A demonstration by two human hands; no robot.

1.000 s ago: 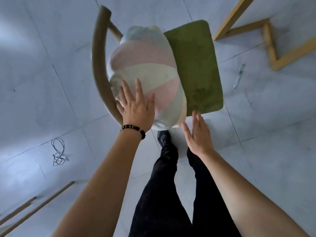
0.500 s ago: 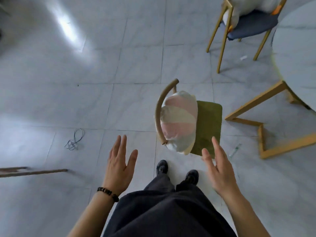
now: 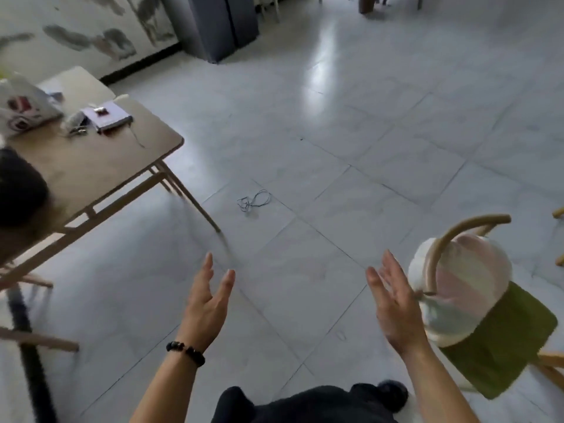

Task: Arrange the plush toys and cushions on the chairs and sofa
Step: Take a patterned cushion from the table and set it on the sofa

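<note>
Pastel-striped cushion (image 3: pixel 467 288) stands on the green-seated chair (image 3: pixel 500 340), leaning on its curved backrest (image 3: pixel 439 254). A second ago the left hand (image 3: pixel 207 300) pressed it; now that hand and the right hand (image 3: pixel 393 300) hang empty, fingers spread, beside the chair. This placement looks finished.

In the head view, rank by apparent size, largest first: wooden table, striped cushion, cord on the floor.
1. wooden table
2. striped cushion
3. cord on the floor
The cushion lies nearer the camera than the cord, so that gap is partly nearness.
</note>
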